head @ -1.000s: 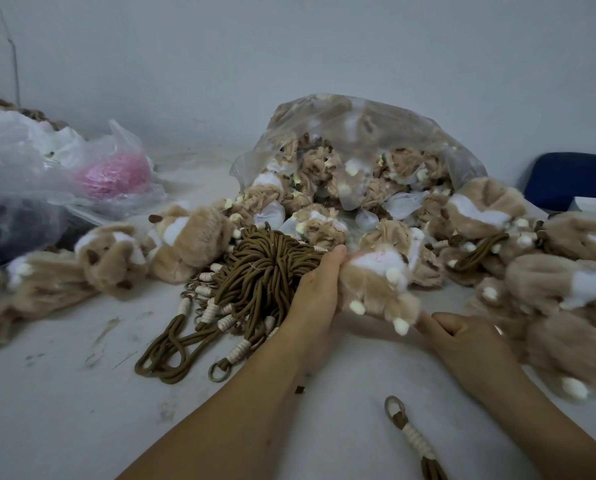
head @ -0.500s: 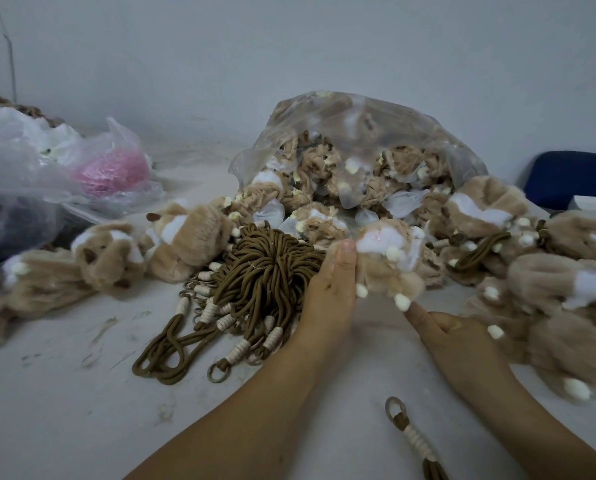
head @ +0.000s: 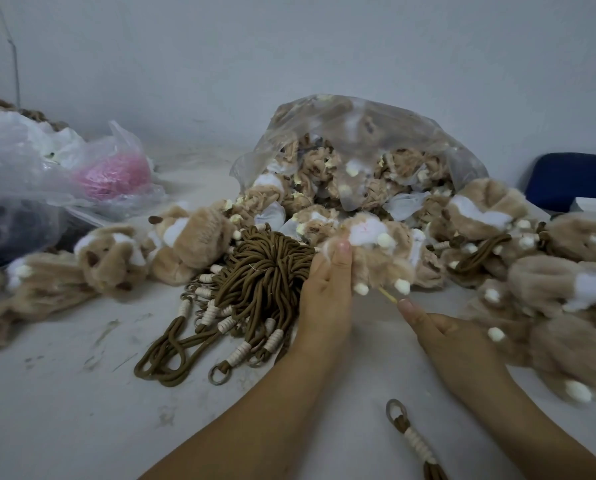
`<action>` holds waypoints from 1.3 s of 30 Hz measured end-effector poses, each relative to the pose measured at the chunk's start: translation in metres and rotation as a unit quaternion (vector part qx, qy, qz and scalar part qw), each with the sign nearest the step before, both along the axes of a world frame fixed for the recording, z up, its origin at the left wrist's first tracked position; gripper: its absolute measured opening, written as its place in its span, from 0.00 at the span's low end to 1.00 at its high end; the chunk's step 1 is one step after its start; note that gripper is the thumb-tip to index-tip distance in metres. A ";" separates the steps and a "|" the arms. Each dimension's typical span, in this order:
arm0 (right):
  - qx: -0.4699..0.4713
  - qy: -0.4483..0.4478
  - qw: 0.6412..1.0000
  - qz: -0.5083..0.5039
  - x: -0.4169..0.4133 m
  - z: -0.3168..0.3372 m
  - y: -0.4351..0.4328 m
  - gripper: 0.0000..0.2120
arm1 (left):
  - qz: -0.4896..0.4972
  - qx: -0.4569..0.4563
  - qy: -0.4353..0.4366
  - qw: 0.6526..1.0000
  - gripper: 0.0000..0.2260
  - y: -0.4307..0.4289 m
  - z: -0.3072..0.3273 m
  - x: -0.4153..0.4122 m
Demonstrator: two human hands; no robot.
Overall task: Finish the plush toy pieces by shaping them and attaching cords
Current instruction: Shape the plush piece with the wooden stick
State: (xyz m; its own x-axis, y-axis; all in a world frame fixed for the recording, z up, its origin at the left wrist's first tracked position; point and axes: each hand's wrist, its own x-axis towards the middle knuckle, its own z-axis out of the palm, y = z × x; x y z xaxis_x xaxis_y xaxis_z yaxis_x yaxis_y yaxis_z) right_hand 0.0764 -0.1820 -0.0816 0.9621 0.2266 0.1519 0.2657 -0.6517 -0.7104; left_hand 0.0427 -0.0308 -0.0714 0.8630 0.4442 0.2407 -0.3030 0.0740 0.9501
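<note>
My left hand [head: 326, 289] grips a tan and white plush piece [head: 376, 252] with small cream pom-poms, held just above the table at centre. My right hand [head: 445, 336] is below and right of it, pinching a thin yellowish stick [head: 388, 295] that points up toward the plush's underside. A bundle of brown cords [head: 255, 271] with cream wrapped ends and metal rings lies left of my left hand. One single cord [head: 414, 441] lies near the front edge, between my forearms.
A clear plastic bag [head: 358, 143] full of plush pieces stands behind. Finished plush toys [head: 116, 258] lie at left, and several more plush pieces [head: 549, 271] pile at right. Plastic bags with pink material [head: 113, 174] sit far left. A blue object [head: 573, 178] is at far right.
My left hand lifted the plush piece up and away from me. My right hand followed it, and a thin stick now shows at its fingertips.
</note>
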 end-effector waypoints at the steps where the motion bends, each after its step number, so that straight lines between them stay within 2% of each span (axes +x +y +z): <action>1: 0.011 0.003 1.000 0.000 -0.002 0.000 0.002 0.30 | 0.003 0.007 -0.009 1.000 0.14 -0.002 0.000 0.000; 5: 0.031 0.014 0.999 -0.008 -0.006 -0.001 0.007 0.30 | 0.013 0.024 -0.046 0.999 0.16 -0.008 -0.006 0.004; 8: 0.049 0.015 0.999 -0.009 -0.008 -0.002 0.010 0.29 | 0.009 0.042 -0.039 0.998 0.20 -0.012 -0.006 0.006; 10: 0.047 0.006 0.999 -0.008 -0.007 -0.004 0.009 0.29 | -0.012 0.033 -0.020 0.999 0.18 -0.010 -0.008 0.007; 13: 0.036 -0.011 0.999 -0.016 -0.001 -0.005 0.005 0.31 | -0.050 0.005 0.006 0.999 0.11 -0.003 -0.008 0.005; 16: -0.004 -0.030 0.999 -0.021 0.006 -0.007 -0.001 0.34 | -0.020 -0.023 0.023 0.999 0.14 0.004 -0.006 0.005; 19: -0.045 -0.078 0.996 -0.024 0.011 -0.007 -0.010 0.32 | -0.011 -0.046 0.023 0.999 0.16 0.009 -0.005 0.005; 23: -0.088 -0.135 0.987 -0.028 0.016 -0.008 -0.017 0.32 | -0.051 -0.139 0.026 0.989 0.12 0.012 -0.005 0.007; 25: -0.091 -0.127 0.987 -0.023 0.017 -0.009 -0.016 0.33 | -0.066 -0.196 0.010 0.978 0.12 0.012 -0.005 0.009; 33: -0.084 -0.093 0.992 -0.022 0.017 -0.012 -0.014 0.32 | -0.040 -0.292 -0.014 0.956 0.06 0.016 -0.008 0.015; 36: -0.055 -0.078 0.995 -0.019 0.017 -0.012 -0.013 0.32 | -0.059 -0.306 -0.018 0.950 0.04 0.018 -0.008 0.015; 39: -0.073 -0.099 0.992 -0.021 0.019 -0.011 -0.015 0.33 | -0.083 -0.292 -0.012 0.953 0.04 0.016 -0.010 0.015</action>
State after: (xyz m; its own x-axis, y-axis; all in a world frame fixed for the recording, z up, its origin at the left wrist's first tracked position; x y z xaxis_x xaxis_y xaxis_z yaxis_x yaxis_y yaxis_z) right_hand 0.0954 -0.1969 -0.0929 0.9257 0.2196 0.3081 0.3609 -0.7571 -0.5446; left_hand 0.0577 -0.0146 -0.0811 0.9306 0.3658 0.0154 -0.2624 0.6370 0.7249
